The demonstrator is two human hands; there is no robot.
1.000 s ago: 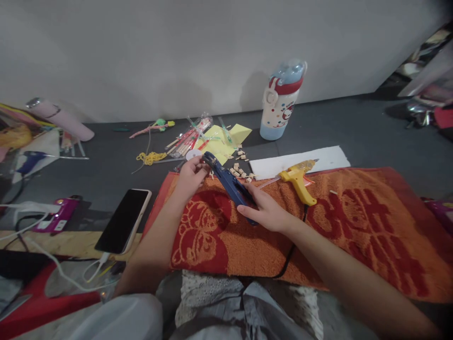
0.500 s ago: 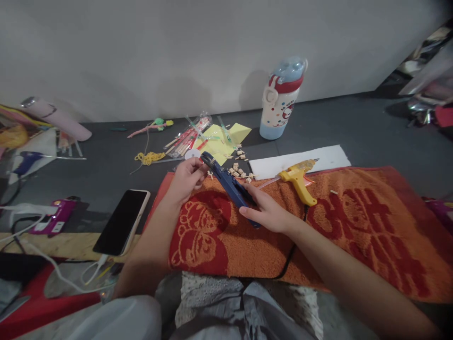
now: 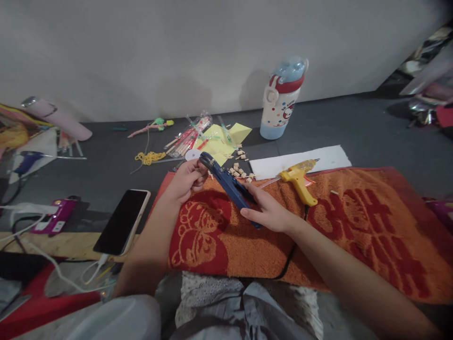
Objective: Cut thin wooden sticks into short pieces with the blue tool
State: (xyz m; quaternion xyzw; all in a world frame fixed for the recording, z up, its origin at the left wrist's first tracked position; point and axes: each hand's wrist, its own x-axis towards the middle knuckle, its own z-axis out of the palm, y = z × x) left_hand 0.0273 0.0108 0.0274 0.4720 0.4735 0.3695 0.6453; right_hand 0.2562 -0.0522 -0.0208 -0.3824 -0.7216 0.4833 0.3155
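My right hand (image 3: pixel 268 212) grips the handles of a blue plier-like tool (image 3: pixel 226 181) that points up and to the left over an orange and red towel (image 3: pixel 354 226). At the tool's jaws my left hand (image 3: pixel 186 179) pinches its fingers together on a small piece I cannot make out. Small wooden bits (image 3: pixel 240 171) lie scattered just beyond the tool. A yellow glue gun (image 3: pixel 299 178) rests on the towel to the right of my right hand, its cord running toward me.
A white foam sheet (image 3: pixel 318 160), yellow paper (image 3: pixel 221 141), a pack of sticks (image 3: pixel 187 137) and yellow string (image 3: pixel 150 157) lie on the dark floor. A blue-and-white water bottle (image 3: pixel 281 101) stands by the wall. A phone (image 3: pixel 122 221) and cables lie at left.
My left hand has curled in closer to the tool's jaws. The tool and my right hand have shifted slightly; the view has hardly moved.
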